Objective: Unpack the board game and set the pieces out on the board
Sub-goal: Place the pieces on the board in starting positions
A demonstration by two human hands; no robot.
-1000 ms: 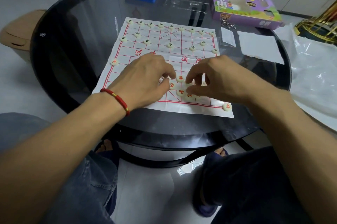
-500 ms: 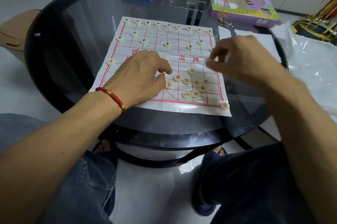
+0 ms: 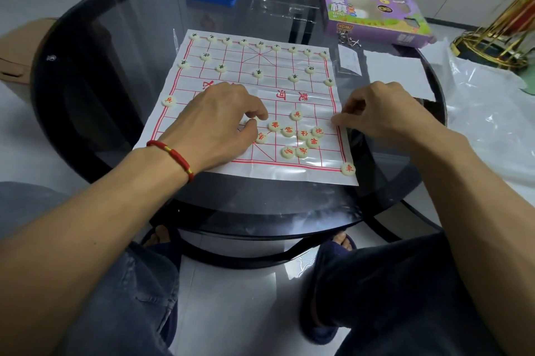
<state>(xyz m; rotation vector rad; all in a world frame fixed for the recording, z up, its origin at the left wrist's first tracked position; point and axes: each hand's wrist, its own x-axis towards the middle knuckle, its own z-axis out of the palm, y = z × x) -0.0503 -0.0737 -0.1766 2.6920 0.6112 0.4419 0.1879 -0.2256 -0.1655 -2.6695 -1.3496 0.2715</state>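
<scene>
Right hand (image 3: 385, 112) lowered onto board's (image 3: 304, 95) right edge.

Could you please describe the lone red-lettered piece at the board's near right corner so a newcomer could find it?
On the glass table lies the paper board. The corner piece sits alone at its near right corner, apart from the red cluster.

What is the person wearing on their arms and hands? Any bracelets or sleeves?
Both forearms are bare, with no sleeves showing. The left hand has a red cord bracelet round the wrist, with small gold-coloured beads on it. The right hand has nothing on its wrist. No rings, watch or gloves show on either hand.
</scene>
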